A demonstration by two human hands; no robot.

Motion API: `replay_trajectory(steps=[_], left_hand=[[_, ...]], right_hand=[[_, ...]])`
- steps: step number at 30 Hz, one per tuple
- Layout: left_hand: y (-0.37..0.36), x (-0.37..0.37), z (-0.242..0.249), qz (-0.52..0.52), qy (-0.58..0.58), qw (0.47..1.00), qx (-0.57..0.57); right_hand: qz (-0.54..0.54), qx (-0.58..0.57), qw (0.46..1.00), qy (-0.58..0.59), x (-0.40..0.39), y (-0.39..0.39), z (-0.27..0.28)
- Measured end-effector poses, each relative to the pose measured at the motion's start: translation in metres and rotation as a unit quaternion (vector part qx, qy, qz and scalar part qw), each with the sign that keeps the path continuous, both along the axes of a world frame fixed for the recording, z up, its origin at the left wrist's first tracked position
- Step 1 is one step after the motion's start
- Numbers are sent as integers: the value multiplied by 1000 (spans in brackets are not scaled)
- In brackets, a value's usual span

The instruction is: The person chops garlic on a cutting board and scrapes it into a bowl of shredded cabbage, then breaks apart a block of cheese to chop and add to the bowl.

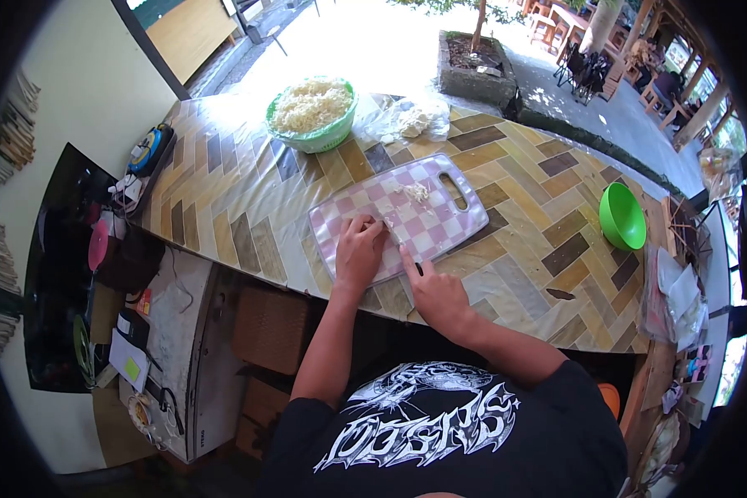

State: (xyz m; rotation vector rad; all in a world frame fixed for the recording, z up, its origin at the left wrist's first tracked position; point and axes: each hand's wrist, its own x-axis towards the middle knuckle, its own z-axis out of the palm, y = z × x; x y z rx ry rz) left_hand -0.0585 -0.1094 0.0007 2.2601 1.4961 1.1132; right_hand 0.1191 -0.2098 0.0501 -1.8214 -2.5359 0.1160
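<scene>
A pink-and-white checkered cutting board lies at a slant on the table before me. My left hand rests on its left part with fingers curled down; whatever they press on is hidden. Close beside it, my right hand grips a knife, its dark handle partly showing and the index finger stretched along the top. The thin blade is hard to make out against the board. A small heap of pale chopped food sits near the board's far edge, with small bits scattered nearby.
A green basket heaped with pale shreds stands at the table's far side. Right of it lies a plastic sheet with a whitish pile. An empty-looking green bowl and plastic bags are at the right. The patterned table ends near my body.
</scene>
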Motion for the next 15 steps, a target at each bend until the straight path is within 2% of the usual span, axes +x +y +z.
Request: replay_trajectory(steps=[6,9,12,15], left_hand=[[1,2,-1,6,8,1000,8],[-1,2,-2,6,2,1000,14],[-2,2,-2,9,2,1000,17],[-2,1,-3,6,0,1000,13]], right_hand=[[-7,20,999,-35,-12,19,-22],[7,43,998,51,-3,40,-15],[11,-1,998,68,3,37,4],[-11,-22,1000,8,-7,17,15]])
